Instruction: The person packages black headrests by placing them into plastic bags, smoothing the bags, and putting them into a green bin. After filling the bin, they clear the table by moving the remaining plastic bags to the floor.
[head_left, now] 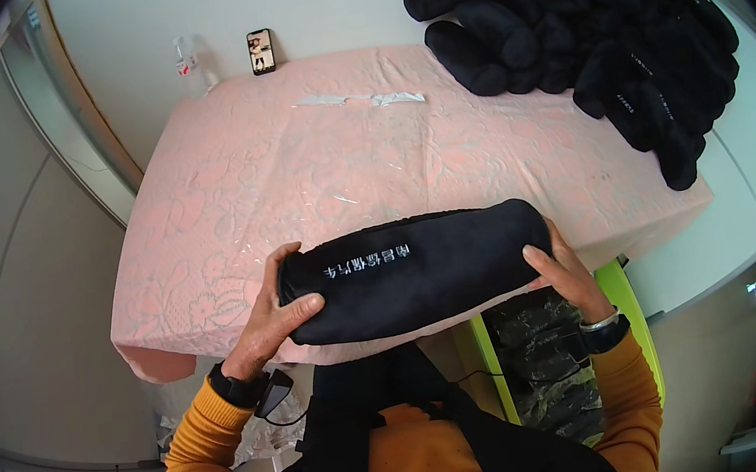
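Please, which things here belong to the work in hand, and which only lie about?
Seemingly part of the work:
black cushion, between left hand and right hand
cushion pile
clear plastic
green crate

Seemingly just lying about:
phone
bottle

One left hand (273,321) and one right hand (570,278) were counted, with one black roll-shaped cushion (417,277) held between them. More than ten similar cushions (504,33) were heaped together, their exact number hidden by overlap. One pink tablecloth (195,222), one phone (261,52), one clear bottle (182,59) and two white strips (398,98) were seen. Two black wristbands (607,337) and one silver bracelet (599,322) were worn. One green crate (494,369) was shown; the dark packages (542,358) inside could not be counted.
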Motion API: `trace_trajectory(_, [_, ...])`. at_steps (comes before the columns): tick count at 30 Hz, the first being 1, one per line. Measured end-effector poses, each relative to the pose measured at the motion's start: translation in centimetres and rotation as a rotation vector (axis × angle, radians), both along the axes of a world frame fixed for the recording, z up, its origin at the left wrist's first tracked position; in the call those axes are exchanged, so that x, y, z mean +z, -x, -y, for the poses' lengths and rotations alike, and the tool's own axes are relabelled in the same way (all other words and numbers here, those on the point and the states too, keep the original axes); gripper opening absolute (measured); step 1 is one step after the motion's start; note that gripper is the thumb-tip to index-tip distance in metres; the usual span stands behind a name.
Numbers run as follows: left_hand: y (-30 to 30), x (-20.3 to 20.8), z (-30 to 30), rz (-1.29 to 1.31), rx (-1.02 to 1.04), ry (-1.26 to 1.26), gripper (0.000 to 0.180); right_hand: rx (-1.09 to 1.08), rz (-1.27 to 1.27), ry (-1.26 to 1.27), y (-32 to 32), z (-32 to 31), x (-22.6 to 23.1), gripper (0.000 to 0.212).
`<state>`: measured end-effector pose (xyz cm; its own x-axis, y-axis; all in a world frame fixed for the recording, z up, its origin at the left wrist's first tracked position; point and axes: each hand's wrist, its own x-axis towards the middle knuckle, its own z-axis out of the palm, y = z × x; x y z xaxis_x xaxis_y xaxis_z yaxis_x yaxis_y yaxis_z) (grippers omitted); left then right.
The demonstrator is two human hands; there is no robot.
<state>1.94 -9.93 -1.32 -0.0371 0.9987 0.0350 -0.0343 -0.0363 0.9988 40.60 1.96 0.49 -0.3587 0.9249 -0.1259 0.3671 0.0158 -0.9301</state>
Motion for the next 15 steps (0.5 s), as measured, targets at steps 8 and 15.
trace_trajectory(8, [-1.7, 2.0, 1.8, -0.265, -0.071, -0.237, 0.095, 0.002, -0.643, 0.139, 0.2, -0.7, -1.0, 0.067])
trace_trajectory(15, [-2.5, 1.7, 2.0, 0.124, 0.112, -0.385, 0.112, -0.109, -0.828, -0.021, 2.5, -1.5, 1.1, 0.049])
